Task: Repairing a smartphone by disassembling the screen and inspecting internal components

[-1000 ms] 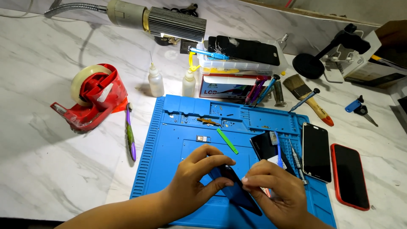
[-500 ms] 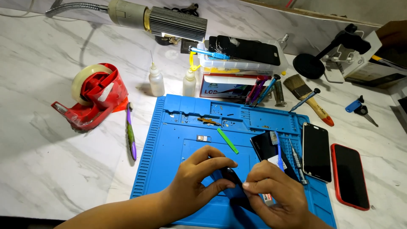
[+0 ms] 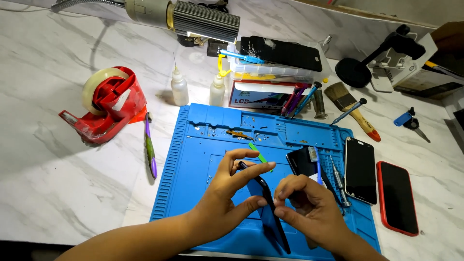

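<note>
Head view: I see the dark phone [image 3: 265,208] stood on its edge over the blue mat [image 3: 193,159], low in the frame just right of centre. Its long axis runs from upper left, near the left thumb tip, down to the lower right toward the bottom edge. My left hand [image 3: 227,193] is on the phone's left side, its fingers [image 3: 251,169] closed on the upper end and the near face. My right hand [image 3: 304,208] sits on the other side, fingers curled and pinching the right edge about midway along. Both hands touch it; the left covers more of its length. A green pry stick [image 3: 258,154] lies on the mat just above the hands, and two more phones [image 3: 360,169] lie flat toward the right of the desk [image 3: 58,183]
</note>
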